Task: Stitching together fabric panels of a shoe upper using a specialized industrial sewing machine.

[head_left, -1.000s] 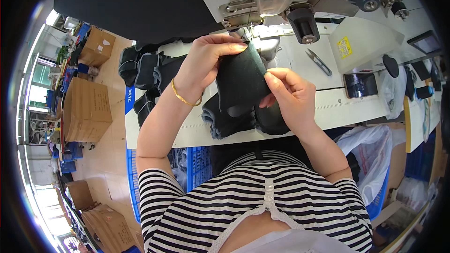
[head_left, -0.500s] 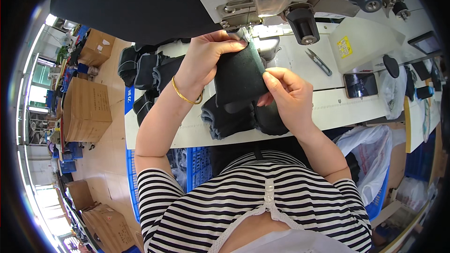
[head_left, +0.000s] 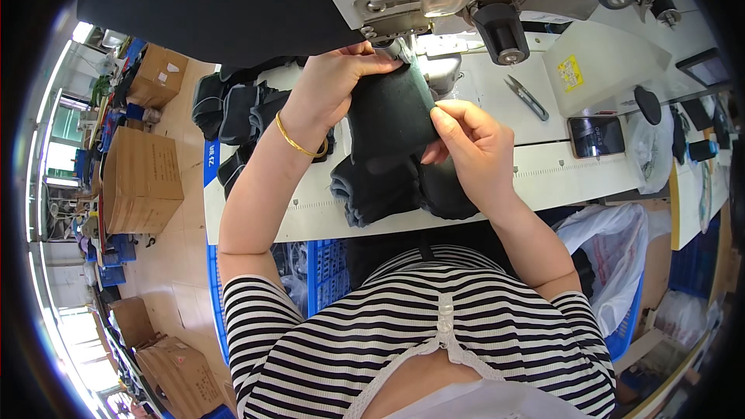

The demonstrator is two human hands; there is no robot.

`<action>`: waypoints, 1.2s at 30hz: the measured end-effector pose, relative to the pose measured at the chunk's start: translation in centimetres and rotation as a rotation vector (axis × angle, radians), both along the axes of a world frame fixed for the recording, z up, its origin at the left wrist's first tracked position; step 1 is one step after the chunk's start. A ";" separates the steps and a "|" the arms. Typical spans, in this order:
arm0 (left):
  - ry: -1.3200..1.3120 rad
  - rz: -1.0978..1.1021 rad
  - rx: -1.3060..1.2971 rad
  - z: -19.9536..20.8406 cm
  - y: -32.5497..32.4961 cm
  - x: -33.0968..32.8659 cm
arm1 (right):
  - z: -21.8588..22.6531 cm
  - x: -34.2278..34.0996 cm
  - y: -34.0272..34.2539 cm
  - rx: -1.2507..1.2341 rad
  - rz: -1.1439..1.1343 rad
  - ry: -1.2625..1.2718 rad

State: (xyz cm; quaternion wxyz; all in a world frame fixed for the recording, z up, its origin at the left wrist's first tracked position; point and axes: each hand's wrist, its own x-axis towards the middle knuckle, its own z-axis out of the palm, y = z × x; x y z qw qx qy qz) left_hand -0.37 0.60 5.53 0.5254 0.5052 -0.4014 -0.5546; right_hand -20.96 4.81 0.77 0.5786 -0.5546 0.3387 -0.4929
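Observation:
A black fabric piece (head_left: 390,118) hangs between my two hands, its far edge under the head of a sewing machine (head_left: 400,19). My left hand (head_left: 348,74) pinches the far left edge close to the machine's lit needle area. At the right edge, the thumb and fingers of my right hand (head_left: 469,143) are closed on the same fabric. Below it, a folded stack of dark fabric pieces (head_left: 376,195) with greyish edges lies on the white table (head_left: 543,178). The needle itself cannot be made out.
More dark fabric bundles (head_left: 237,112) lie at the table's left. Thread snips (head_left: 528,98) and a phone (head_left: 596,137) rest on the right. A blue basket with a white plastic bag (head_left: 613,248) stands below right; cardboard boxes (head_left: 143,178) stand on the floor at left.
Both hands have shifted slightly to the left with the fabric piece, which hangs a little flatter. Each hand keeps its pinch on it.

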 end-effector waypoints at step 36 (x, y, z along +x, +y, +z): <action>-0.145 -0.155 0.131 0.7 -1.9 2.1 | 0.6 0.1 0.0 0.041 0.087 0.022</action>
